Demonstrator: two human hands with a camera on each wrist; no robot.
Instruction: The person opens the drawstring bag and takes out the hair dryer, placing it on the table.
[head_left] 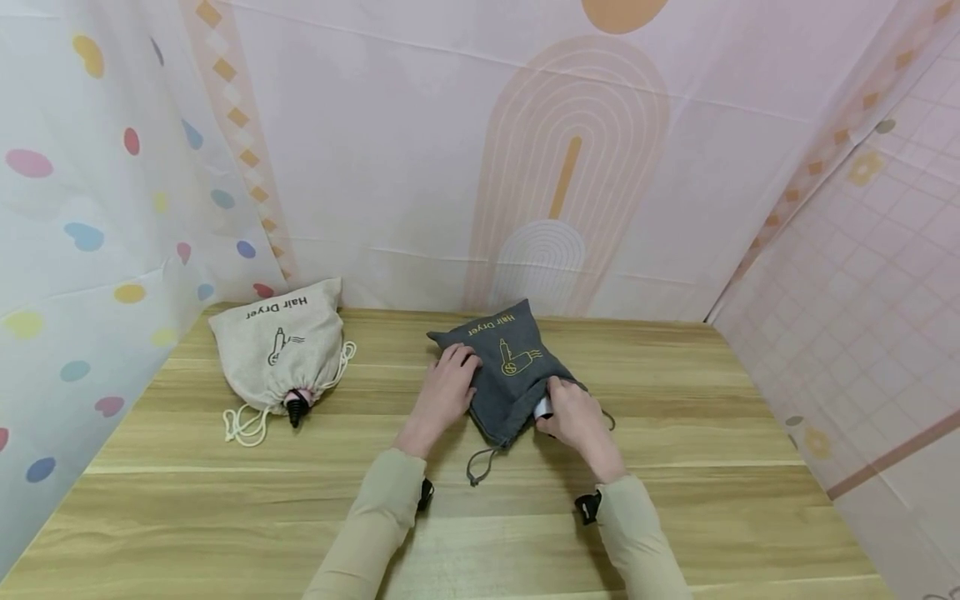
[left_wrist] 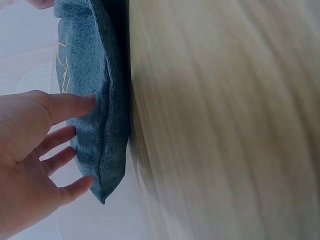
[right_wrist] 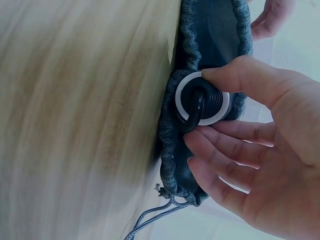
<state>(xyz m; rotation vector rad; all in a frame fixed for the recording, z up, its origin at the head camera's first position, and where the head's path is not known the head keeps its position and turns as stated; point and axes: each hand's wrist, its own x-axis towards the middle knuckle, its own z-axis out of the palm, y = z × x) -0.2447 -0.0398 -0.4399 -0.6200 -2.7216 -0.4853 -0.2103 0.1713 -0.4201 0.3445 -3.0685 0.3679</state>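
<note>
A dark grey drawstring bag [head_left: 487,392] printed "Hair Dryer" lies on the table with its mouth toward me. My left hand [head_left: 444,390] rests against its left side, the thumb [left_wrist: 75,106] and fingers spread along the cloth. At the open mouth, my right hand [head_left: 581,419] pinches the end of a hair dryer [right_wrist: 214,106] between thumb and fingers. That end is round, with a white rim and a black cord bent over it in the right wrist view. The rest of the hair dryer is hidden inside the bag.
To the left on the wooden table [head_left: 247,508] lies a beige drawstring bag [head_left: 258,354], also printed "Hair Dryer". A black cord end [head_left: 297,408] pokes from its mouth. Grey drawstring loops [head_left: 480,471] trail from the dark bag. Patterned cloth [head_left: 390,167] hangs behind the table.
</note>
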